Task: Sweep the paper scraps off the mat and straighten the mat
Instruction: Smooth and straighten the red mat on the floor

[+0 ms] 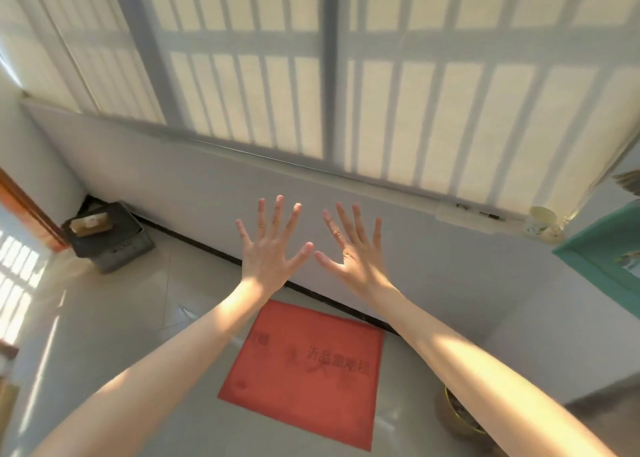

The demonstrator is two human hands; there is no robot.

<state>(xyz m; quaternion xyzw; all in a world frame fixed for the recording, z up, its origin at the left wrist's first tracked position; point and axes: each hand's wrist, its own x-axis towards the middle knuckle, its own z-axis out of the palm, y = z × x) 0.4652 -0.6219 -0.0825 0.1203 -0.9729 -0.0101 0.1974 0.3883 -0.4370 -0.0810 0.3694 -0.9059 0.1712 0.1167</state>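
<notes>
Here is the mat (304,377), lower centre of the frame, a flat red rectangle lying on the pale glossy floor tiles. It sits skewed, its edges running at an angle to the dark skirting line just beyond its far side, the far right corner close to that line. Faded darker characters run across its upper half, too blurred to read, with a small mark near the lower left corner. The surface looks smooth and flat, no curled corners. Any paper scraps on it cannot be made out from here.

Home: tiled floor (114,321), doormat (304,373)
</notes>
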